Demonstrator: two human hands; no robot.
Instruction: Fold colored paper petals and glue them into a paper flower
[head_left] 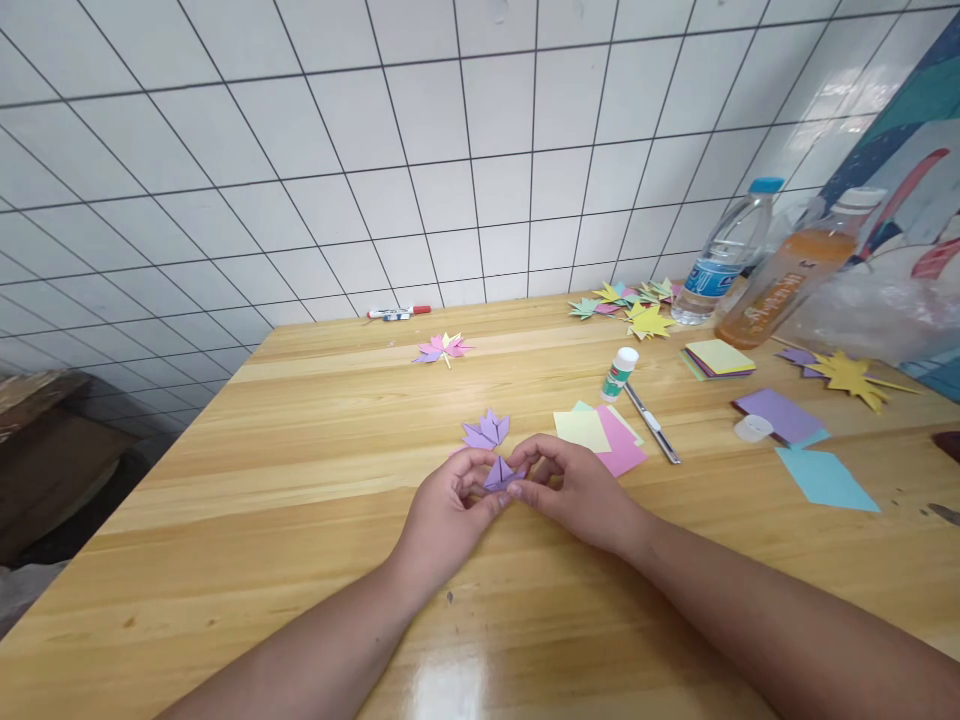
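Between my two hands is a small piece of folded purple paper (499, 476) with a pointed, triangular top. My left hand (450, 503) pinches its left side, thumb in front and fingers behind. On the right side, my right hand (574, 487) grips it between thumb and fingertips. Part of the paper is hidden by the fingers. Just beyond the hands lies another purple folded paper shape (487, 430) with several points. Right of it are loose paper squares in yellow, pink and green, the pink sheet (621, 445) partly covered by the yellow sheet (581, 431).
A glue stick (619, 375) stands uncapped or capped, I cannot tell, near a utility knife (652, 424). Behind are paper leaves (649, 320), a water bottle (724, 255) and an orange drink bottle (799, 270). A paper stack (718, 358), white cap (753, 428) and blue sheet (826, 479) lie right. Markers (399, 313) lie by the wall.
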